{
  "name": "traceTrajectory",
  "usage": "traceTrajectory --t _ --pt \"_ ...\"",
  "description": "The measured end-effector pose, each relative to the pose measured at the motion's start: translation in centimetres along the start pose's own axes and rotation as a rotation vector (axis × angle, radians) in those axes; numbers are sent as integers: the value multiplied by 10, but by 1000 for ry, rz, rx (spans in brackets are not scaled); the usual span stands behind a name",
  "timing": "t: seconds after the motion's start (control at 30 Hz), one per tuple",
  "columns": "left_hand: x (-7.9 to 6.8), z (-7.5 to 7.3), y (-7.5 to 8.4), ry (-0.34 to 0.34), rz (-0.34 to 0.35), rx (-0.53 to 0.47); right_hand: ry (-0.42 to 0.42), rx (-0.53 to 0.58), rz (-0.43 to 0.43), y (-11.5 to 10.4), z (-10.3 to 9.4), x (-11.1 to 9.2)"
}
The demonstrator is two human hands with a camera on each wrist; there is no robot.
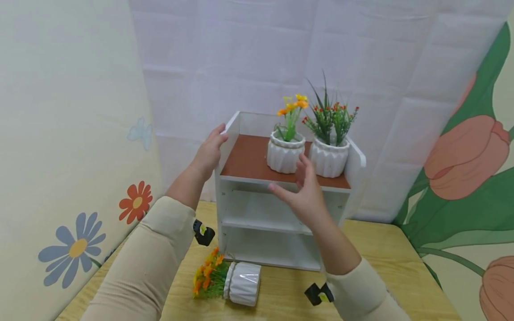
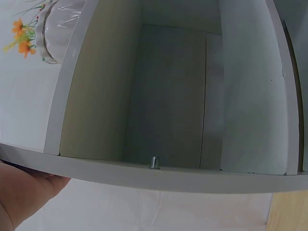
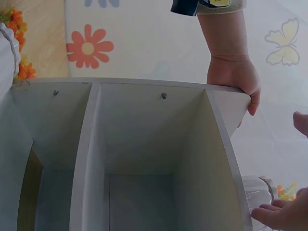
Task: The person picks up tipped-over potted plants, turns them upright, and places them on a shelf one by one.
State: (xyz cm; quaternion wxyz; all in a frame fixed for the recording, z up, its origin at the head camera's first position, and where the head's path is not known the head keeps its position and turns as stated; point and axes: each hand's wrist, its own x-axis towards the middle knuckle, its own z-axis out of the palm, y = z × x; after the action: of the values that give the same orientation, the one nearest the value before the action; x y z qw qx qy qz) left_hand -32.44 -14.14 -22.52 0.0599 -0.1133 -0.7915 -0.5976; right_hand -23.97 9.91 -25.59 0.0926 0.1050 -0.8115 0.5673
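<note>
Left hand (image 1: 209, 151) grips a smooth white shelf (image 1: 265, 209); right hand (image 1: 305, 194), thumb and fingers apart, is near a fluted pot (image 1: 283, 156). The pot stands vertical, orange flowers (image 1: 301, 104) upward.

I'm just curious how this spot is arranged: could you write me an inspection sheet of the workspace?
Surface: wood-grain table
Job's things: white shelf unit; orange-flowered pot and red-flowered pot upright on its brown top; sideways pot on the table
Clutter: nothing seen
Hands: left hand grips shelf's left side panel; right hand open near the orange-flowered pot, contact unclear
Cables: nothing seen
Surroundings: white cloth behind; flower-printed backdrops either side
</note>
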Motion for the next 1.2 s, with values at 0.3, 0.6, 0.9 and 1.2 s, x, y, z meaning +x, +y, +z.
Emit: traceTrajectory --t 0.3,0.6,0.9,1.2 --pt "-1 -1 0 4 -7 17 -95 -9 -141 12 3 -12" --pt "-1 0 1 8 -4 2 -211 3 -267 23 9 -20" --pt "0 0 0 12 -13 -3 -271 11 -248 39 22 -28" --pt "0 1 2 10 -7 -23 -322 -5 -161 59 37 -38"
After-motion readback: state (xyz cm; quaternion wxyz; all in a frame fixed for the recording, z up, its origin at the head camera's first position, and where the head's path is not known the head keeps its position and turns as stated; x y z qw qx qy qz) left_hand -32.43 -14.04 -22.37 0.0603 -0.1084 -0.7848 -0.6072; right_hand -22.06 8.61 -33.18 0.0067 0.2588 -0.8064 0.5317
